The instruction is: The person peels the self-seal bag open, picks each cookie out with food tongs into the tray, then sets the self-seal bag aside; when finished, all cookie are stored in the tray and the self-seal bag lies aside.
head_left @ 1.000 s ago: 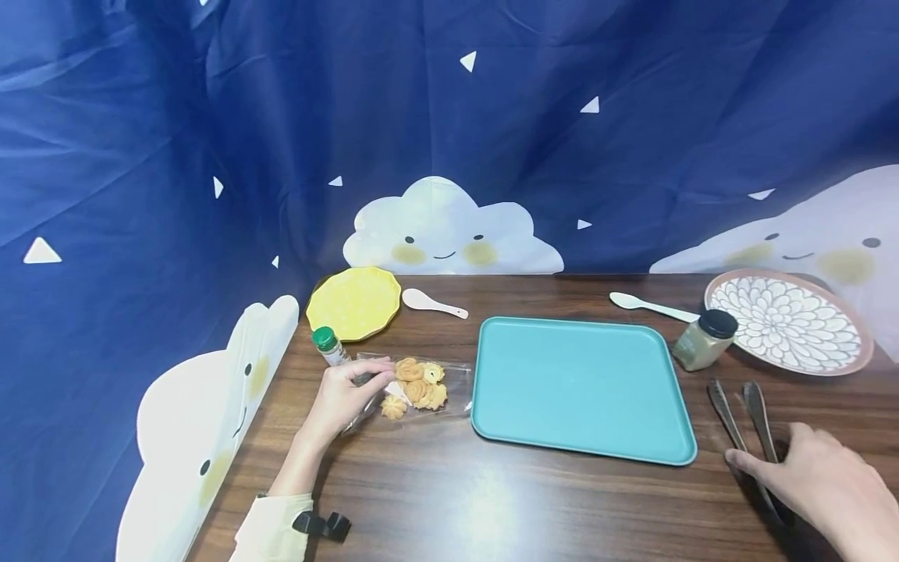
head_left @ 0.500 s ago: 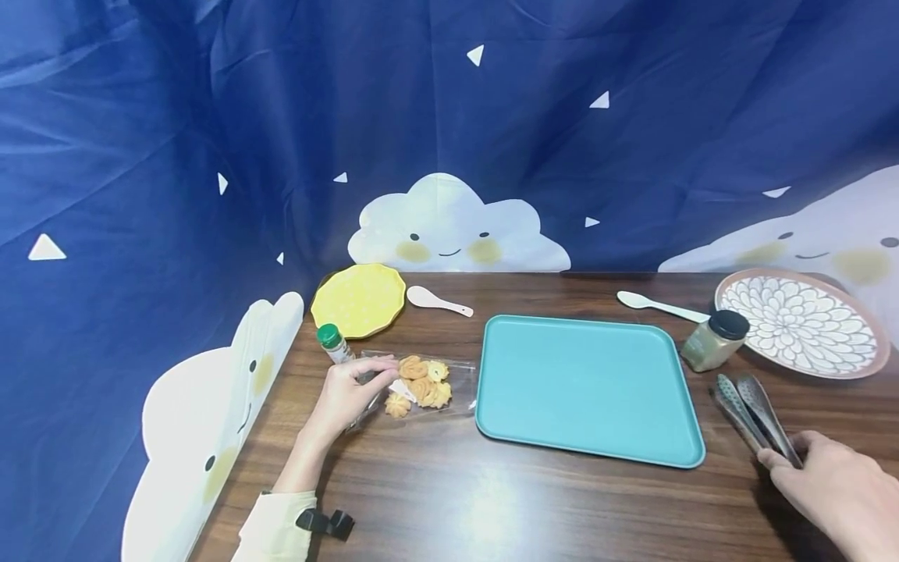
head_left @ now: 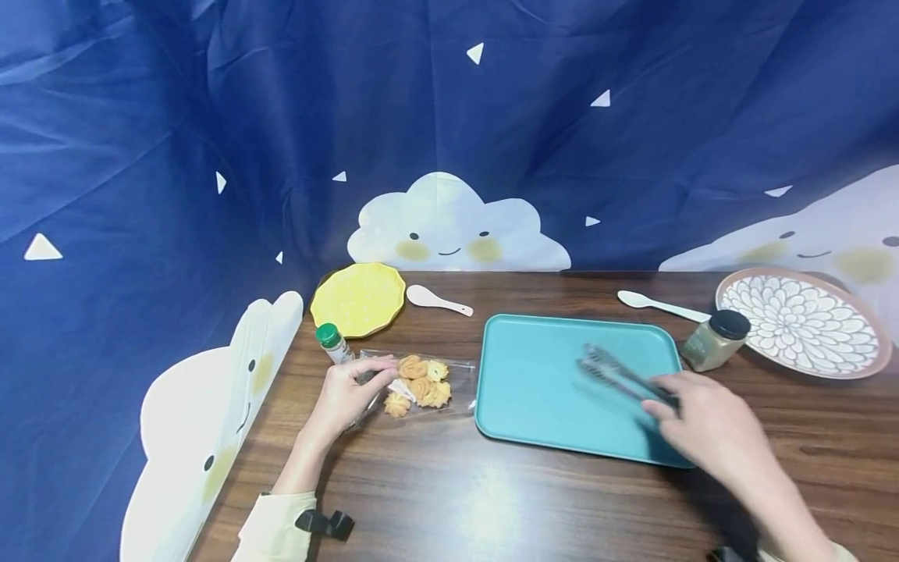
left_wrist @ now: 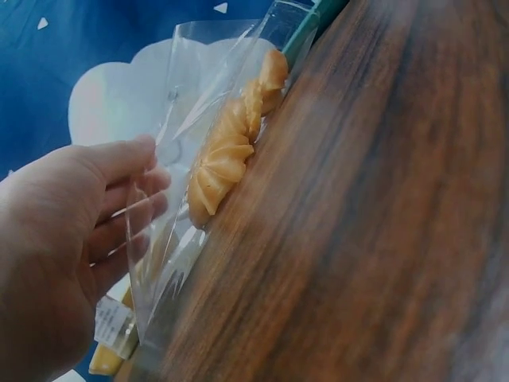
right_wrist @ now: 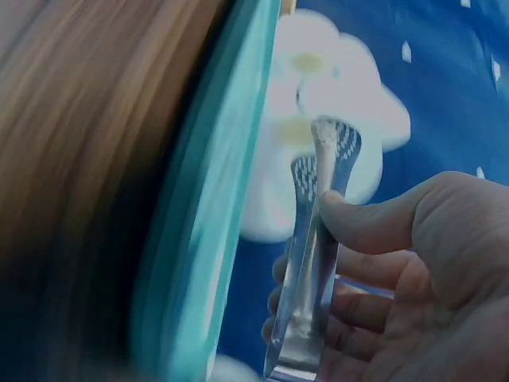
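Your right hand [head_left: 715, 421] grips tongs [right_wrist: 312, 274], teal tray [head_left: 537, 402] beneath it; your left hand [head_left: 350, 394] pinches a clear bag [head_left: 460, 386] of cookies [head_left: 421, 389].

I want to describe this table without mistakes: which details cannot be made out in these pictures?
Head view: the tips of the tongs are blurred, probably by motion; the right hand covers their back end.
Head view: the jar hides the handle end of the spoon behind it.
Right wrist view: frame edges cut off the tray.
Left wrist view: writing on the label is too small.
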A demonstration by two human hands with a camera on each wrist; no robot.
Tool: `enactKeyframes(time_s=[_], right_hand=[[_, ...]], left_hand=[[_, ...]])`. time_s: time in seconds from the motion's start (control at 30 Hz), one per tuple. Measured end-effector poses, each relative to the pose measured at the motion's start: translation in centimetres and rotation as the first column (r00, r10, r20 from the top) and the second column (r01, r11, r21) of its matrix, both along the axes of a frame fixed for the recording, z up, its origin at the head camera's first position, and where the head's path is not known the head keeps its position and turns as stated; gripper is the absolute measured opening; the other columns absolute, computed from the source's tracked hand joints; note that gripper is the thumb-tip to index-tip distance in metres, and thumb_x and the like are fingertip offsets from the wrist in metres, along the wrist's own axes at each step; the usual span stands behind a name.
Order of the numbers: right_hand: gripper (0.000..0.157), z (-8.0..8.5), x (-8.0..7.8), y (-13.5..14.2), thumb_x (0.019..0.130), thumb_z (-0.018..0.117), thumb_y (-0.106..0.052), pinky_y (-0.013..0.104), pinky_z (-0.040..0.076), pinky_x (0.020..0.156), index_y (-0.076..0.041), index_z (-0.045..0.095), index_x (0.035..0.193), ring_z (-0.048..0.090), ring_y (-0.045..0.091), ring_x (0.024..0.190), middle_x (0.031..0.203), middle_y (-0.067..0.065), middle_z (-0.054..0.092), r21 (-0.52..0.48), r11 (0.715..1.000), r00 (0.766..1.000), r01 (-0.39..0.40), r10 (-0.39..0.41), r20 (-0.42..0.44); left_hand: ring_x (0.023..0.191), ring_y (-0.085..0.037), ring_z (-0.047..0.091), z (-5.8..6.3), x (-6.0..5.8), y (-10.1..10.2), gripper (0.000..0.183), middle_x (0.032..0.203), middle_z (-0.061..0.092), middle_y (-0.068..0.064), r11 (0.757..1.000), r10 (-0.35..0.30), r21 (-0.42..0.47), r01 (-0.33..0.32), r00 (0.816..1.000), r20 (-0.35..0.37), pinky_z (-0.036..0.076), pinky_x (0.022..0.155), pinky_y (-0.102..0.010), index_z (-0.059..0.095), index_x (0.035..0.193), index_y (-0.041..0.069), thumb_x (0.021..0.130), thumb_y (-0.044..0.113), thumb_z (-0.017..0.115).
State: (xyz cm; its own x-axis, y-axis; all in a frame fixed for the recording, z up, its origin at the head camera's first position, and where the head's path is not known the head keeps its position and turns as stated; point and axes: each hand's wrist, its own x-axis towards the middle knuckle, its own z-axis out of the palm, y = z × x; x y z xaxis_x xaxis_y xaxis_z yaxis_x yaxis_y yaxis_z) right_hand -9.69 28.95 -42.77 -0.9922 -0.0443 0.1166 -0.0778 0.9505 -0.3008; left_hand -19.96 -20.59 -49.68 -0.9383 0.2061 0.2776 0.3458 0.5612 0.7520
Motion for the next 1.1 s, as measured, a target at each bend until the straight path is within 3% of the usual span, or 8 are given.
enactKeyframes(time_s=[0.1,0.23,0.37,0.5,0.77,1.1], right_hand=[[0.036,0.1,-1.3,-3.5,0.091,0.073,-0.030,0.063,0.052,0.092,-0.010,0.072,0.122,0.066,0.044,0.113,0.119,0.016,0.073,-0.002,0.993,0.993,-0.114,0.114,0.005],[0.029,-0.3,-2.9,-7.4,0.089,0.076,-0.022,0.054,0.055,0.091,-0.011,0.074,0.116,0.067,0.033,0.104,0.106,0.008,0.073,0.062,0.971,0.969,-0.231,0.235,-0.073],[0.020,-1.1,-4.4,-10.8,0.089,0.077,-0.020,0.046,0.055,0.087,-0.014,0.075,0.108,0.063,0.025,0.092,0.093,0.002,0.067,0.138,0.943,0.935,-0.304,0.323,-0.148],[0.017,-1.4,-5.8,-13.2,0.090,0.077,-0.022,0.043,0.054,0.085,-0.016,0.075,0.106,0.060,0.022,0.090,0.092,0.000,0.064,0.146,0.928,0.920,-0.343,0.363,-0.146],[0.029,-1.7,-6.6,-15.5,0.092,0.075,-0.022,0.042,0.055,0.087,-0.016,0.073,0.120,0.059,0.021,0.096,0.103,0.001,0.065,0.144,0.908,0.914,-0.394,0.404,-0.041],[0.027,-1.4,-6.4,-15.7,0.082,0.082,-0.012,0.035,0.052,0.075,-0.017,0.075,0.108,0.058,0.021,0.090,0.098,0.002,0.067,0.253,0.866,0.838,-0.430,0.488,-0.244]], left_hand=[[0.110,-0.010,0.074,-0.1,0.0,-0.1,0.020,0.115,0.078,0.007,1.000,-0.002,0.001,0.002,1.000,-0.012,0.057,0.101,-0.024,0.080,0.099,0.025,0.090,0.041,0.075],[0.110,-0.010,0.074,0.0,0.0,-0.1,0.021,0.115,0.078,0.007,1.000,-0.005,0.003,0.005,1.000,-0.007,0.057,0.100,-0.024,0.080,0.099,0.025,0.090,0.044,0.074],[0.110,-0.007,0.073,0.1,0.1,-0.2,0.022,0.115,0.078,0.010,1.000,-0.002,-0.004,0.002,1.000,0.007,0.056,0.100,-0.022,0.080,0.099,0.025,0.090,0.044,0.075],[0.110,-0.007,0.074,0.2,0.2,-0.2,0.020,0.114,0.078,0.010,1.000,-0.002,-0.016,0.002,1.000,-0.006,0.056,0.100,-0.021,0.080,0.099,0.024,0.090,0.042,0.074],[0.111,-0.011,0.074,0.3,0.2,0.3,0.017,0.114,0.078,0.007,0.999,-0.026,-0.022,0.025,0.999,-0.031,0.058,0.099,-0.024,0.080,0.099,0.024,0.091,0.038,0.075],[0.112,-0.015,0.074,0.0,0.0,0.2,0.018,0.113,0.079,0.004,0.999,-0.037,-0.011,0.036,0.998,-0.058,0.058,0.099,-0.024,0.080,0.103,0.021,0.091,0.035,0.075]])
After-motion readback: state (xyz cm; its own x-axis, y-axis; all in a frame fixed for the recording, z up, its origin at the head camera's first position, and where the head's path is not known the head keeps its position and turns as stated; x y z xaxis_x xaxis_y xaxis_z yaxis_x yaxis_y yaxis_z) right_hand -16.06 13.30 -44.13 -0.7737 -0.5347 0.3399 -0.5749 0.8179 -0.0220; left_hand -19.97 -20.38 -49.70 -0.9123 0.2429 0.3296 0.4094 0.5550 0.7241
